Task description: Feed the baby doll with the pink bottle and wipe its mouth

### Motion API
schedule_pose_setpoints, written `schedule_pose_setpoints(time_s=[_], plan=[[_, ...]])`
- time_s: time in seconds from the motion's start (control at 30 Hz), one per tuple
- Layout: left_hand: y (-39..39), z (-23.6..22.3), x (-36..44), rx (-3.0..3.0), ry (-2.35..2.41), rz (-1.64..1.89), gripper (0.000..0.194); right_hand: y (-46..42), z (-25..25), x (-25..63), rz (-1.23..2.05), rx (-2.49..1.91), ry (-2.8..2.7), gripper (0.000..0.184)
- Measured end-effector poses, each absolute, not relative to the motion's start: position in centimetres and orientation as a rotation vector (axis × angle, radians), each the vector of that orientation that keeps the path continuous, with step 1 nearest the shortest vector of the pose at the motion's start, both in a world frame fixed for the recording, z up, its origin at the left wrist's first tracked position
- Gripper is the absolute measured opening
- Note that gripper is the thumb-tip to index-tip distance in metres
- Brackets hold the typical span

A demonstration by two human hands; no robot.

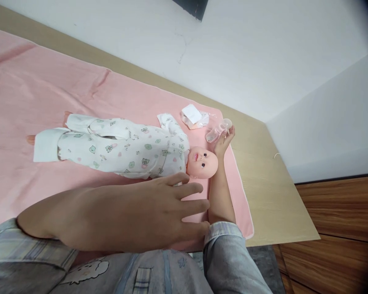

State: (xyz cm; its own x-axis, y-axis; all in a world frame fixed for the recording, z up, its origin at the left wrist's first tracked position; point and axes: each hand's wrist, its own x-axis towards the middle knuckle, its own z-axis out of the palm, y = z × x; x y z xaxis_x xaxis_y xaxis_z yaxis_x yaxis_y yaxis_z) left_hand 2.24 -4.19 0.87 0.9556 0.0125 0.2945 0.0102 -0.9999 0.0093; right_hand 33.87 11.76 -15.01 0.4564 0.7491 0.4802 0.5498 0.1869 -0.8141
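Note:
A baby doll (141, 149) in a white printed outfit lies on its back, its bald head (204, 162) to the right. My left hand (168, 204) reaches in from the left over the near side of the doll's shoulder, fingers spread and holding nothing. Beyond the doll's head, my right hand (224, 143) has its fingers and thumb around a clear baby bottle (213, 135) that lies on its side near the mat's far corner. Part of the bottle is hidden by the fingers. My right forearm passes close beside the doll's head.
A pink mat (15, 94) covers much of the wooden tabletop (263, 196). A white packet in clear plastic (191, 115) lies left of the bottle. A white wall (135, 45) runs behind the table, and brown wood panelling (340, 208) stands at the right.

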Motion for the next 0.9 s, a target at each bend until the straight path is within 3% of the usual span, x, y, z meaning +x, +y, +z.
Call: schedule_pose_setpoints(time_s=[0.2,0.57,0.9], plan=[[-4.5,1.3,1.9,3.170,-0.187,0.524,0.009,12.1,-15.3,34.0,0.203,-1.486,-1.177,0.064],[-4.4,1.6,2.8,2.971,-0.215,0.641,0.031,12.3,-15.5,33.9,0.170,-1.460,-1.162,0.068],[-4.3,0.6,2.4,3.142,-0.292,0.429,0.025,12.4,-15.9,34.1,0.173,-1.424,-1.189,0.074]])
